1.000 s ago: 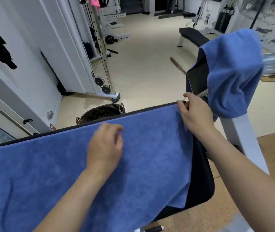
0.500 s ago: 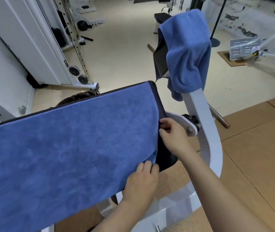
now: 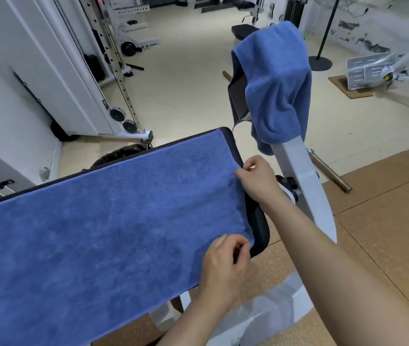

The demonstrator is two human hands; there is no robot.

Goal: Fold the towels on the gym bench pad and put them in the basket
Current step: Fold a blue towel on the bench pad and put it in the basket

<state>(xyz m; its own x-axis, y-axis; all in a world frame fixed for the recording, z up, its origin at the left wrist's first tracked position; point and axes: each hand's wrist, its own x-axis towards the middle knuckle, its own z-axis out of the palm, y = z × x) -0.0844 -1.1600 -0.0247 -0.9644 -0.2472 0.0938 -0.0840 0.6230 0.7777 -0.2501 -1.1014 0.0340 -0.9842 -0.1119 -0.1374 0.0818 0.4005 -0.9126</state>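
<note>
A blue towel (image 3: pixel 103 221) lies spread flat over the black gym bench pad (image 3: pixel 259 228), covering nearly all of it. My left hand (image 3: pixel 223 263) pinches the towel's near right corner at the pad's end. My right hand (image 3: pixel 255 181) pinches the towel's right edge a little farther up. A second blue towel (image 3: pixel 275 81) hangs crumpled over the top of the white machine upright. The dark woven basket (image 3: pixel 121 154) sits on the floor beyond the pad, mostly hidden behind its far edge.
The white machine frame (image 3: pixel 305 191) rises just right of my right hand. A steel bar (image 3: pixel 330 171) lies on the floor behind it. A white cable rack (image 3: pixel 121 78) stands at the far left, a fan stand (image 3: pixel 319 61) and metal box (image 3: pixel 370 71) at the far right.
My left hand went from the towel's middle to its near right corner. My right hand slid from the far right corner down the right edge, then slightly back up. The view swung right, then back.
</note>
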